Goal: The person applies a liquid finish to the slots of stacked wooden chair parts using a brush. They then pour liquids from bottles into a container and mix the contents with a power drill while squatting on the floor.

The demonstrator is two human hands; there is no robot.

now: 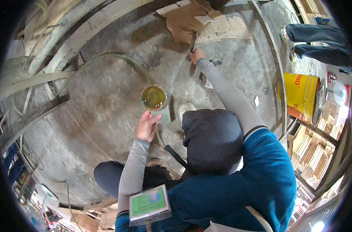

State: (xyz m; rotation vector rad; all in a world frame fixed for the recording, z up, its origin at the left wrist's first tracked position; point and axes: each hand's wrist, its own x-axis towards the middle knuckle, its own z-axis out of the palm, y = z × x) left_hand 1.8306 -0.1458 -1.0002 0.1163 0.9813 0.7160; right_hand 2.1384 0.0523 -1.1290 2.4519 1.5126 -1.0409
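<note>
right grip (197, 56): clenched on a slim dark tool (193, 38) that sticks out ahead of it, far end at the near edge of torn brown cardboard (179, 23); can't tell if it touches. left grip (146, 125): fingertips at the near rim of a clear round container (154, 96) with yellow-green liquid; can't tell if it's closed on the rim or just touching. container sits directly ahead of left grip, well back and left of right grip. pale hose (110, 55) arcs across the floor, ahead and left of left grip. labels: badge (149, 204) behind left grip, green card in a clear holder, small dark print plus a blurred patch. yellow bucket (309, 89) well right of both grips, lying tilted in view, big red lettering on its side, partly cut off by a metal rail (278, 69). second person's legs (319, 34) far right of right grip, dark trousers, pale shoes. no print i can make out on tool or container.
</note>
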